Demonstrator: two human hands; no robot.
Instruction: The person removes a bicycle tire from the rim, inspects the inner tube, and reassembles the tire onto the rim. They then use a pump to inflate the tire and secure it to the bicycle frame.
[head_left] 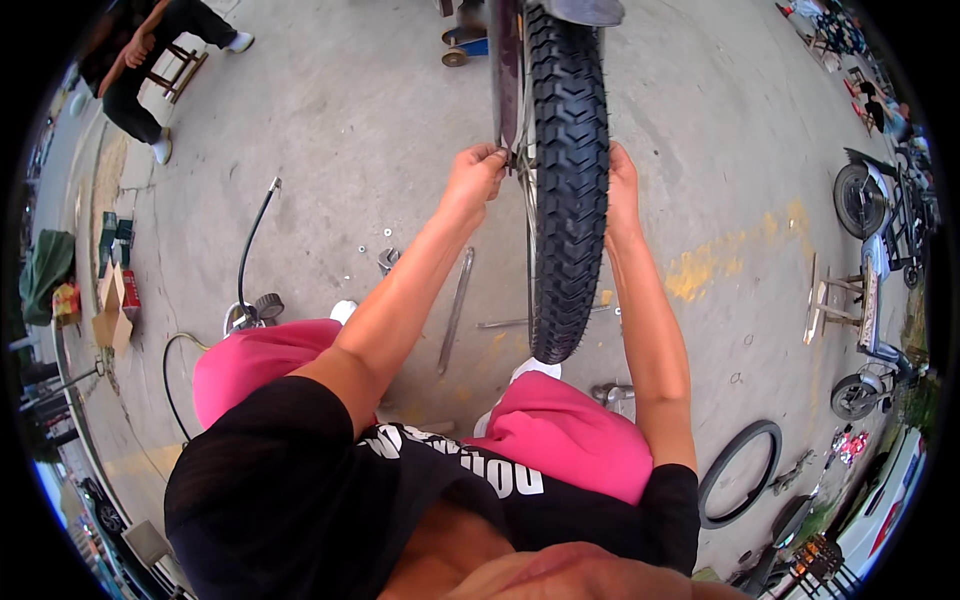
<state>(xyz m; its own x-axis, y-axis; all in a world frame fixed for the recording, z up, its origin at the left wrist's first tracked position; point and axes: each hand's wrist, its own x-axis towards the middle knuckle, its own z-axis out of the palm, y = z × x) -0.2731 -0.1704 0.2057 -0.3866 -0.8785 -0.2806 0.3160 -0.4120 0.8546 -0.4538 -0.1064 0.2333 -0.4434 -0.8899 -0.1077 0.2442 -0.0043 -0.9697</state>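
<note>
The fingers [490,157] of the left hand [475,178] pinch shut at the rim edge of the knobbly black tyre [568,180], which stands upright between the person's knees. The right hand [622,190] lies flat against the far sidewall, fingers hidden. It seems wise to steady the wheel there, with the long metal lever [455,310] lying within reach on the concrete.

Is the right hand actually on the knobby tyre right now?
Touching. The head view shows the right hand pressed flat against the sidewall of the knobby tyre, with no gap between them.
</note>
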